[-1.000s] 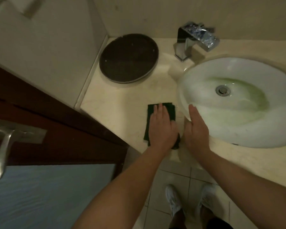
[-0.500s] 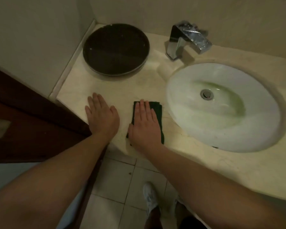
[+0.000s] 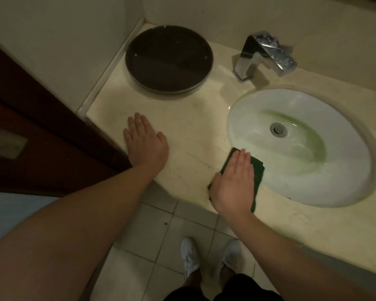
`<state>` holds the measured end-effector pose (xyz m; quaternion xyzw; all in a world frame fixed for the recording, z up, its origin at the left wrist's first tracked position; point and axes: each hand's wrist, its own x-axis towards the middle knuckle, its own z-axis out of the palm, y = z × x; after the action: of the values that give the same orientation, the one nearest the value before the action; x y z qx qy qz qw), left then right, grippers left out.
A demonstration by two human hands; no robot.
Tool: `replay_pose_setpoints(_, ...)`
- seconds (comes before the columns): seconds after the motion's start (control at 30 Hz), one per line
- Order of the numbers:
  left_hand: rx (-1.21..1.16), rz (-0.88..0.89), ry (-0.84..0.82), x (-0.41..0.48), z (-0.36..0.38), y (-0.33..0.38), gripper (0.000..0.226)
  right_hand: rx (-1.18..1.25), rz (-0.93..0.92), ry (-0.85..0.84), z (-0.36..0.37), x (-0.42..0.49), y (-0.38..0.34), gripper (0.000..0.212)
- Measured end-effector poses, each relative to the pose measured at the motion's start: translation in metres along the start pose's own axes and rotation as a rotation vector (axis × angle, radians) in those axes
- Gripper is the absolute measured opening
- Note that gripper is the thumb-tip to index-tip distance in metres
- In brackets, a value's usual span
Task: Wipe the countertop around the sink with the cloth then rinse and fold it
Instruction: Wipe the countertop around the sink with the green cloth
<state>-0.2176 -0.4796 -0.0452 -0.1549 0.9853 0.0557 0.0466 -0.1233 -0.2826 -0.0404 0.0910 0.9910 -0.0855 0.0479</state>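
Observation:
A dark green cloth (image 3: 258, 170) lies flat on the cream stone countertop (image 3: 193, 135) at the sink's front left rim. My right hand (image 3: 234, 181) presses on it with straight fingers and covers most of it. My left hand (image 3: 144, 141) rests flat on the bare countertop near its left front edge, apart from the cloth. The white oval sink (image 3: 302, 146) has a greenish stain around its metal drain (image 3: 278, 129).
A round dark tray (image 3: 168, 58) sits at the back left corner of the countertop. A chrome tap (image 3: 263, 56) stands behind the sink. A dark wooden door (image 3: 30, 135) is at the left. Below are floor tiles and my white shoes (image 3: 211, 257).
The cloth passed from my left hand to my right. My right hand has slid it rightward to the sink's rim. My left hand stays flat on the counter at the left.

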Motion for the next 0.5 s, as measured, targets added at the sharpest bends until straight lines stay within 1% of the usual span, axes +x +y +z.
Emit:
replay_pose_setpoints(0.07, 0.000, 0.000, 0.008, 0.002, 0.002, 0.000, 0.069, 0.048, -0.088, -0.020, 0.003, 0.020, -0.042, 0.072)
replay_pose_setpoints(0.17, 0.001, 0.001, 0.015, 0.005, 0.006, -0.002, 0.068, 0.029, -0.390, -0.033, 0.009, 0.041, -0.098, 0.070)
replay_pose_setpoints(0.23, 0.007, 0.004, 0.017, 0.005, 0.007, -0.004, 0.067, -0.046, -0.571, -0.074, 0.010, 0.044, -0.095, 0.071)
replay_pose_setpoints(0.3, 0.008, 0.014, 0.035, 0.005, 0.008, -0.005, 0.067, -0.101, -0.676, -0.085, 0.009, 0.035, -0.061, 0.068)
replay_pose_setpoints(0.37, 0.005, 0.017, 0.038, 0.005, 0.007, -0.005, 0.067, -0.118, -0.677, -0.090, 0.005, 0.021, -0.021, 0.069)
replay_pose_setpoints(0.43, 0.002, 0.013, 0.025, 0.003, 0.005, -0.004, 0.067, -0.056, -0.589, -0.115, -0.001, 0.013, 0.003, 0.070)
replay_pose_setpoints(0.5, 0.016, 0.025, 0.024, 0.002, 0.003, -0.003, 0.068, -0.042, -0.481, -0.098, -0.004, 0.026, 0.005, 0.067)
